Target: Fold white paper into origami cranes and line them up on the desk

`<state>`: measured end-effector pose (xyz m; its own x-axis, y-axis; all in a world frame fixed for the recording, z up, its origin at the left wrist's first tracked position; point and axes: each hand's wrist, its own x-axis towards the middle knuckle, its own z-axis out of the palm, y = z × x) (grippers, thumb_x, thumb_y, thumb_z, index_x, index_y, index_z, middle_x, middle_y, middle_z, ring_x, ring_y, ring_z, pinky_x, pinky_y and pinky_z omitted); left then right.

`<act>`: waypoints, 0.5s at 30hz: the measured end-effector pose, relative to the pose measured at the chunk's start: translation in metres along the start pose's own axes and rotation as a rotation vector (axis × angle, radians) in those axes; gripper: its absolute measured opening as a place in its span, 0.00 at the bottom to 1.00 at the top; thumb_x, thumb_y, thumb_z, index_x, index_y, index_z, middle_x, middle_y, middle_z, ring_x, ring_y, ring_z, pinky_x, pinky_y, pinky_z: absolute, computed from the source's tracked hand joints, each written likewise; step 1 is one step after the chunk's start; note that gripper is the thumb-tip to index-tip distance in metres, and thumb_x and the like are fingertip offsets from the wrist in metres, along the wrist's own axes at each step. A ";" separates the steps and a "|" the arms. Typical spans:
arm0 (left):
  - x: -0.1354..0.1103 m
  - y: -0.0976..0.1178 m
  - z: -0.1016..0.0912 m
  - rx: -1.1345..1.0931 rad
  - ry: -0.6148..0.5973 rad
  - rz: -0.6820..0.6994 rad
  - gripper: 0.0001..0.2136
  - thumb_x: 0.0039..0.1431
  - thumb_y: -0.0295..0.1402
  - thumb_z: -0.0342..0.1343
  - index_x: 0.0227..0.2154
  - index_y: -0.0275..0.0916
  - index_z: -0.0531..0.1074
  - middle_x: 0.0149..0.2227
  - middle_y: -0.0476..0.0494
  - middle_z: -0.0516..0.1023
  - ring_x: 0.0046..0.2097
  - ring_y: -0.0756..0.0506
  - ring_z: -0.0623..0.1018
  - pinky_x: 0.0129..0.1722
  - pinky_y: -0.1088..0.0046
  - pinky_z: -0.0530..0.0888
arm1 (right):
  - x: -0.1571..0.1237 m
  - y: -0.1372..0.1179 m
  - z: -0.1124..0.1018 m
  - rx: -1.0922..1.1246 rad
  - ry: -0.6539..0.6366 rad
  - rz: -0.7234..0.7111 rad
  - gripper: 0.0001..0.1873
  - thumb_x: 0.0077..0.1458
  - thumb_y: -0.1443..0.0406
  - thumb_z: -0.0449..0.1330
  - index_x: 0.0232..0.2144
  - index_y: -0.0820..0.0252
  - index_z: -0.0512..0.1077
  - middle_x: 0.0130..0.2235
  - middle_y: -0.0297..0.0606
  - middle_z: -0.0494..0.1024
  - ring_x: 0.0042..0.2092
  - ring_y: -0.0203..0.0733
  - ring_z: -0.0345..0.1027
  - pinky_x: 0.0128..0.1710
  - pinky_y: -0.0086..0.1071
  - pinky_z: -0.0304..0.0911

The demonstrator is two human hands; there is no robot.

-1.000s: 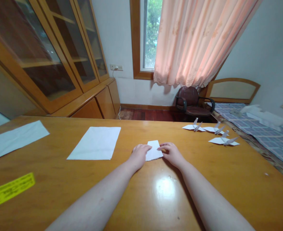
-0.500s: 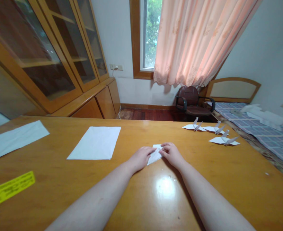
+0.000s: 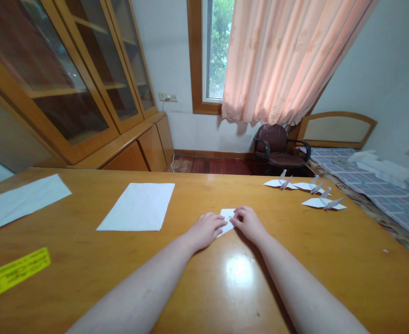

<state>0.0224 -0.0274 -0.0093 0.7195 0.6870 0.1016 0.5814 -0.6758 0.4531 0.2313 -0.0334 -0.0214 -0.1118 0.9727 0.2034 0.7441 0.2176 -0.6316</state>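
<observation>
A small folded piece of white paper (image 3: pixel 228 217) lies on the wooden table (image 3: pixel 86 273), mostly hidden under the fingertips. My left hand (image 3: pixel 207 230) presses on its lower left side, and my right hand (image 3: pixel 248 223) pinches its upper right edge. Its pointed lower end shows between my hands. Farther right stand several folded paper cranes: one (image 3: pixel 281 183), another (image 3: pixel 310 187) and a third (image 3: pixel 324 203). Neither hand touches them.
A white paper sheet (image 3: pixel 138 207) and a longer pale sheet (image 3: pixel 19 203) lie left on the table, with a yellow printed strip (image 3: pixel 14 274) near its left edge. Beyond stand a glass-fronted wooden cabinet (image 3: pixel 65 79), a dark office chair (image 3: pixel 277 146) and a bed (image 3: pixel 371 190).
The paper has gone from a flat rectangle to a narrower, pointed fold. My left hand has moved right, with its fingers now farther over the paper. The cranes and sheets stay put.
</observation>
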 end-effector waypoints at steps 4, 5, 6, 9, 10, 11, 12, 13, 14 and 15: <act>-0.001 0.005 -0.004 0.009 -0.003 0.012 0.15 0.61 0.33 0.48 0.50 0.47 0.69 0.53 0.47 0.71 0.52 0.44 0.67 0.53 0.63 0.62 | 0.000 0.000 -0.001 -0.048 0.027 0.016 0.06 0.48 0.65 0.61 0.22 0.59 0.70 0.36 0.40 0.74 0.42 0.43 0.65 0.45 0.35 0.57; -0.002 0.007 -0.005 0.016 -0.007 0.014 0.15 0.62 0.33 0.47 0.50 0.47 0.69 0.51 0.47 0.72 0.51 0.44 0.68 0.53 0.63 0.62 | 0.000 0.000 -0.002 -0.057 0.032 0.025 0.06 0.48 0.65 0.61 0.22 0.59 0.70 0.36 0.40 0.74 0.42 0.43 0.65 0.45 0.35 0.57; -0.002 0.010 -0.007 0.027 -0.011 0.014 0.15 0.62 0.33 0.46 0.49 0.47 0.69 0.50 0.46 0.73 0.50 0.44 0.68 0.53 0.62 0.62 | 0.001 0.000 -0.002 -0.064 0.038 0.037 0.06 0.48 0.65 0.61 0.22 0.59 0.70 0.35 0.40 0.74 0.41 0.43 0.65 0.45 0.36 0.57; -0.004 0.017 -0.011 0.072 -0.006 0.013 0.13 0.61 0.32 0.47 0.47 0.46 0.70 0.45 0.44 0.74 0.49 0.43 0.68 0.55 0.58 0.59 | 0.002 0.002 -0.003 -0.075 0.060 0.066 0.05 0.48 0.65 0.60 0.22 0.59 0.70 0.35 0.39 0.74 0.41 0.43 0.65 0.45 0.36 0.57; -0.004 0.018 -0.011 0.085 0.000 0.014 0.13 0.61 0.32 0.47 0.46 0.46 0.71 0.44 0.44 0.74 0.49 0.43 0.68 0.57 0.57 0.57 | 0.002 0.002 -0.003 -0.075 0.065 0.071 0.05 0.48 0.65 0.60 0.22 0.59 0.70 0.34 0.39 0.74 0.40 0.43 0.65 0.45 0.36 0.58; -0.004 0.019 -0.011 0.093 0.003 0.015 0.13 0.60 0.32 0.48 0.46 0.46 0.71 0.44 0.44 0.74 0.50 0.43 0.68 0.58 0.56 0.54 | 0.002 0.002 -0.003 -0.075 0.069 0.072 0.05 0.48 0.65 0.60 0.22 0.59 0.70 0.34 0.39 0.74 0.40 0.43 0.65 0.45 0.36 0.58; -0.004 0.020 -0.011 0.097 0.002 0.017 0.13 0.60 0.32 0.48 0.46 0.45 0.71 0.43 0.44 0.74 0.50 0.43 0.68 0.59 0.56 0.53 | 0.002 0.002 -0.003 -0.074 0.070 0.069 0.06 0.48 0.65 0.60 0.22 0.59 0.70 0.34 0.39 0.74 0.40 0.43 0.65 0.45 0.36 0.58; -0.004 0.021 -0.011 0.098 -0.002 0.017 0.12 0.60 0.32 0.48 0.46 0.45 0.70 0.43 0.44 0.74 0.50 0.43 0.68 0.60 0.56 0.52 | 0.002 0.002 -0.003 -0.073 0.070 0.066 0.06 0.48 0.65 0.60 0.22 0.59 0.70 0.34 0.39 0.74 0.40 0.43 0.65 0.45 0.36 0.58; -0.004 0.021 -0.010 0.095 -0.007 0.017 0.12 0.60 0.32 0.47 0.46 0.45 0.70 0.44 0.44 0.74 0.51 0.44 0.68 0.61 0.56 0.51 | 0.001 0.001 -0.004 -0.074 0.072 0.063 0.06 0.48 0.65 0.60 0.22 0.59 0.70 0.34 0.39 0.74 0.40 0.43 0.65 0.44 0.36 0.58; -0.003 0.021 -0.009 0.090 -0.011 0.016 0.13 0.61 0.33 0.47 0.46 0.45 0.70 0.45 0.44 0.74 0.52 0.44 0.68 0.61 0.57 0.51 | 0.001 0.001 -0.004 -0.075 0.073 0.060 0.06 0.48 0.65 0.60 0.22 0.59 0.71 0.34 0.39 0.75 0.40 0.43 0.65 0.44 0.35 0.58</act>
<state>0.0287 -0.0413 0.0074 0.7326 0.6735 0.0986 0.6014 -0.7083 0.3697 0.2345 -0.0323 -0.0188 -0.0198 0.9747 0.2226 0.7954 0.1503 -0.5871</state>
